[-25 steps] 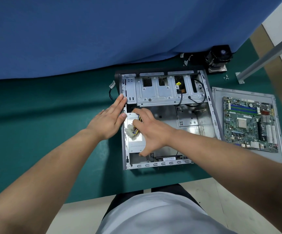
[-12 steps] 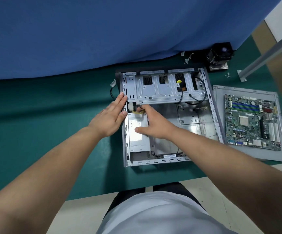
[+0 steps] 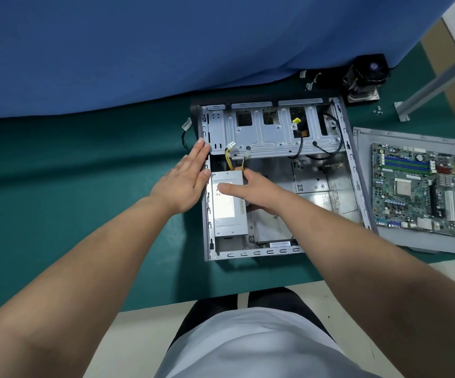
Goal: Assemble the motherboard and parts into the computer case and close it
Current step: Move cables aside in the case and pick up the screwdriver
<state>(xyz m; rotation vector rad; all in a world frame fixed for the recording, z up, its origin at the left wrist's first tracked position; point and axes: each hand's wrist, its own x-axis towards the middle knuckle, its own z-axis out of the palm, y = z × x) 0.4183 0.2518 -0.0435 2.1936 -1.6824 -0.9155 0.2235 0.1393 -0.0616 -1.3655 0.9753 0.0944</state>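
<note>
— Where does everything sit around the computer case (image 3: 355,170)?
— The power supply (image 3: 227,211) lies inside it, along its left wall. The motherboard (image 3: 417,189) rests on a side panel (image 3: 362,148) just right of the case. The CPU cooler (image 3: 364,79) stands behind its far right corner.

— What sort of place is this looking like to you?

— A repair or assembly workbench, I'd say. A green mat (image 3: 57,165) is covering the table, and a blue cloth (image 3: 166,50) is hanging as a backdrop behind it.

— And the hardware?

— An opened computer case (image 3: 349,148) is lying on its side, a bare motherboard (image 3: 417,189) is sitting on a grey panel (image 3: 362,148) beside it, and a cooler fan (image 3: 365,77) and loose screws (image 3: 378,112) are resting near the far edge.
</note>
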